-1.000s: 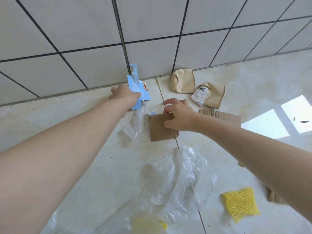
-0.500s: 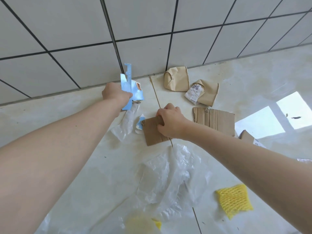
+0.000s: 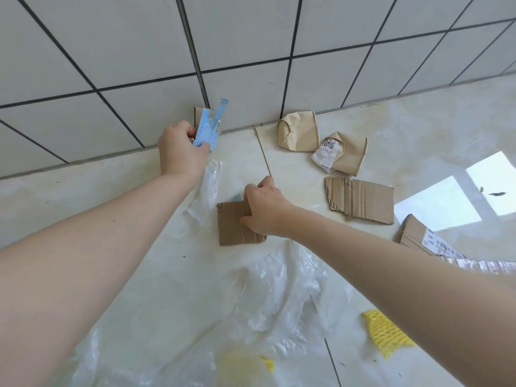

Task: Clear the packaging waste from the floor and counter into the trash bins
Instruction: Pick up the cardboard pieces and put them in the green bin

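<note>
1. The left hand (image 3: 181,150) is raised near the tiled wall (image 3: 251,37), its fingers and thumb pinching a torn blue carton scrap (image 3: 208,129); the scrap stands upright above the hand, in front of a small brown cardboard piece (image 3: 198,114) that leans against the wall's foot.
2. The right hand (image 3: 265,209) is down at the floor (image 3: 97,196), its curled fingers gripping the upper right edge of a small corrugated cardboard piece (image 3: 234,229); a bit of blue shows just behind that piece's top edge, too hidden to identify.
3. A thin clear plastic film (image 3: 208,188) lies crumpled just left of the gripped cardboard, below the left hand.
4. Two folded brown paper bags sit near the wall to the right: the plain paper bag (image 3: 298,131) closer to the wall; the labelled paper bag (image 3: 344,155), with a white printed label on its left side, touching it on the near side.
5. A larger torn cardboard sheet (image 3: 360,199) lies flat, near the labelled bag and right of the right hand.
6. A cardboard flap with a shipping label (image 3: 427,238) shows at the right, partly hidden behind the right forearm.
7. A large clear plastic bag (image 3: 279,297) spreads across the near floor between the two forearms; a yellow foam net (image 3: 384,331) lies to its right, and another yellow piece (image 3: 245,364) sits blurred under the plastic.
</note>
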The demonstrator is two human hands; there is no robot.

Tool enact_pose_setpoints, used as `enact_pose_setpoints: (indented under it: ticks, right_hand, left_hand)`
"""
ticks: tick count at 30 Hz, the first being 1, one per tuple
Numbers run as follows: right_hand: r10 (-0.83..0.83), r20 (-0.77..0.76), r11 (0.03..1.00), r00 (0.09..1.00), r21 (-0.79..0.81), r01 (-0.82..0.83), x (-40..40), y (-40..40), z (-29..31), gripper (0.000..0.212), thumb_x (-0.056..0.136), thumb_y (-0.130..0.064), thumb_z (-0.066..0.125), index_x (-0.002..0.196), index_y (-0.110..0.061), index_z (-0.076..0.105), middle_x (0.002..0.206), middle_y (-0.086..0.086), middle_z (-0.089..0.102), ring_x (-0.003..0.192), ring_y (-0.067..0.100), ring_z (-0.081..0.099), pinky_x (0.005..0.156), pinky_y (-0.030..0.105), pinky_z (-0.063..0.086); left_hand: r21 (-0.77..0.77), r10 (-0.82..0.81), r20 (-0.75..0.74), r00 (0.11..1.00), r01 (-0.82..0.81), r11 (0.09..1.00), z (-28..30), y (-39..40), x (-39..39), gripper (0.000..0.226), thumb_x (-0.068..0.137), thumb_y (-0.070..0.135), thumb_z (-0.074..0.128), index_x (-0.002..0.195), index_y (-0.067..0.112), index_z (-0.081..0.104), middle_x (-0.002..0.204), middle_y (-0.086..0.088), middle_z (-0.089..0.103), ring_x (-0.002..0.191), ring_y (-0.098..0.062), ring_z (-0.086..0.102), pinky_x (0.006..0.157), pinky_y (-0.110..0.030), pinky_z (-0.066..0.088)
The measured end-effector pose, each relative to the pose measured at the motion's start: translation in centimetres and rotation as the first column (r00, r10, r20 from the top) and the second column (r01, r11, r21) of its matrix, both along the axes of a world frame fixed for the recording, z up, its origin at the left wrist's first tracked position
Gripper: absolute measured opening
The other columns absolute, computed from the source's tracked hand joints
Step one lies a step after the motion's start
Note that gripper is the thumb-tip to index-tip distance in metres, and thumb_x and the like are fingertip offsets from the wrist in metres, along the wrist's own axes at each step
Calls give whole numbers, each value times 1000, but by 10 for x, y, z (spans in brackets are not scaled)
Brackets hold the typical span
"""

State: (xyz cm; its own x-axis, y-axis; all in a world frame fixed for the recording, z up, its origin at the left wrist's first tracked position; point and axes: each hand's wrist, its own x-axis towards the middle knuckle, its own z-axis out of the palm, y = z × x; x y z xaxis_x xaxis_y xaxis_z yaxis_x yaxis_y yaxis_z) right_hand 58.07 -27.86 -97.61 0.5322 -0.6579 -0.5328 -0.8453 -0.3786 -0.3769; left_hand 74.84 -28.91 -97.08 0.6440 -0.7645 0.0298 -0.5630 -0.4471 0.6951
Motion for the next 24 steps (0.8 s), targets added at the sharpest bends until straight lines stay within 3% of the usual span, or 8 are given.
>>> enact_pose_setpoints:
  ticks: [3,7,13,17,21,24]
  right_hand:
    - [-59,31,998,998,24,59,7,9,0,21,89,-12,53,102,-8,38,115,16,34,85,33,46,76,39,47]
    - [-39,24,999,999,-37,40,17,24,1,24,83,-2,48,95,-11,29,86,8,41,86,28,38,70,34,32]
    - [80,-51,946,996,-312,-91,21,43,-7,37,83,-5,47,118,-10,39,118,11,36,88,27,31,74,34,28]
    - [183,-47,927,982,-326,-188,13,36,-8,48,81,-3,48,127,-14,39,148,3,22,118,36,33,81,35,29]
    - [254,-33,940,967,-228,-255,13,29,-1,43,81,1,43,120,-17,43,130,-1,43,114,32,36,78,35,30]
    - [267,-35,933,963,-240,-267,12,36,-2,39,83,0,43,119,-16,44,116,4,45,105,31,39,76,35,31]
  left_hand:
    - [-62,-21,61,998,24,998,4,4,1,11,78,5,61,79,10,52,93,-6,54,77,-17,47,63,-23,33]
    - [-81,-38,76,996,44,996,9,9,-1,10,79,5,61,80,11,52,98,-9,55,78,-17,46,67,-24,34]
    - [-70,-74,109,991,82,994,14,25,-3,9,79,6,62,81,10,54,94,-8,54,76,-17,46,62,-16,29]
    - [-34,-92,139,986,97,995,14,42,-1,6,78,5,61,83,5,57,92,-4,50,76,-19,44,58,-17,26]
    - [3,-105,126,986,105,994,14,60,1,7,76,3,61,83,4,58,92,-5,52,76,-20,45,60,-20,27]
    - [14,-97,97,990,96,995,16,73,1,7,76,1,61,83,2,58,91,-6,52,76,-21,47,59,-21,28]
